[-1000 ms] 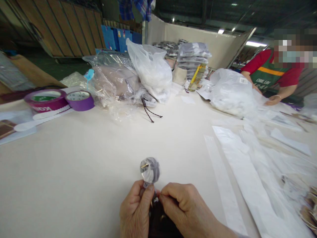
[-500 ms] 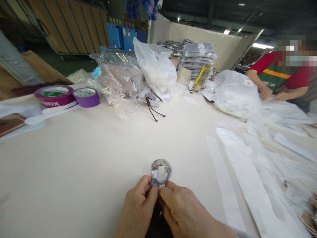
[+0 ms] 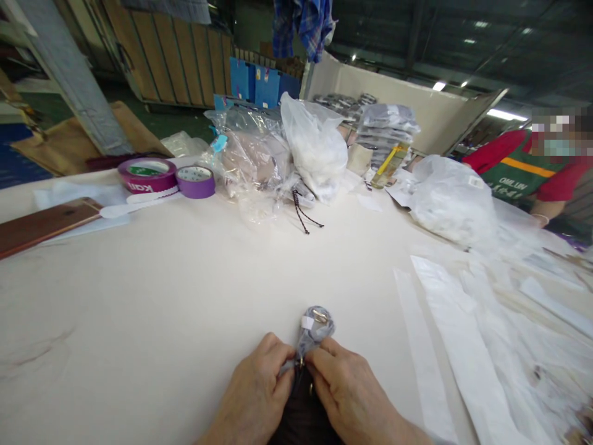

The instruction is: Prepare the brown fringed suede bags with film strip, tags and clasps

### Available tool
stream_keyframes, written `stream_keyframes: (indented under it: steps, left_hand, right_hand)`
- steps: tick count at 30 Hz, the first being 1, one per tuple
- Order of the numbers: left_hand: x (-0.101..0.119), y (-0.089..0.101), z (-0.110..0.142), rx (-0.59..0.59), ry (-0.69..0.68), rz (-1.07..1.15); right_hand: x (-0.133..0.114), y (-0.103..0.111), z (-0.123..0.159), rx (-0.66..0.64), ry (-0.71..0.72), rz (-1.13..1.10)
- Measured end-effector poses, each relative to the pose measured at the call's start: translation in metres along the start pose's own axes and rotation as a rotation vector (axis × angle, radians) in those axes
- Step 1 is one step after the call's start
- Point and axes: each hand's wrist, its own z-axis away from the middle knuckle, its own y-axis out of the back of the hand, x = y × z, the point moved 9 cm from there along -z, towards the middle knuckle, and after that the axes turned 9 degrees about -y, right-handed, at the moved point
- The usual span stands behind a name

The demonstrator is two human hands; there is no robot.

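A small round bundle [image 3: 319, 321] wrapped in greyish clear plastic, with a gold-coloured metal piece and a white label inside, lies on the table just ahead of my hands. My left hand [image 3: 257, 386] is closed, its thumb and fingers pinching at the left of the bundle's narrow end. Opposite it, my right hand [image 3: 356, 389] is closed too, fingertips at the right side of that end. Between and below both hands is a dark brown cloth-like piece [image 3: 303, 411] with small shiny metal bits near its top. My fingers partly hide where it meets the bundle.
Two purple tape rolls [image 3: 196, 182] and a phone [image 3: 50, 222] lie at the left. Filled plastic bags [image 3: 315, 145] and a stack of packed goods [image 3: 386, 133] stand behind. White strips [image 3: 458, 334] cover the right side. A co-worker [image 3: 523, 173] is at the far right.
My view has turned left and up a little. The wrapped bundle now leans right, with more of its narrow end showing between my hands. The co-worker's hands have gone from sight.
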Motion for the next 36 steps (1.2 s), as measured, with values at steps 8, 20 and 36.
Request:
stream_keyframes:
  steps: [8, 20, 36]
  left_hand:
    - [0.000, -0.006, -0.001, -0.064, -0.030, -0.159]
    - [0.009, -0.001, 0.001, 0.071, -0.200, -0.367]
    - [0.007, 0.030, 0.012, 0.430, -0.254, -0.469]
  right_hand:
    - [0.000, -0.009, -0.004, -0.002, 0.000, 0.164]
    - [-0.011, 0.003, 0.006, 0.077, 0.069, 0.284]
    - [-0.021, 0.005, -0.003, 0.059, 0.117, -0.073]
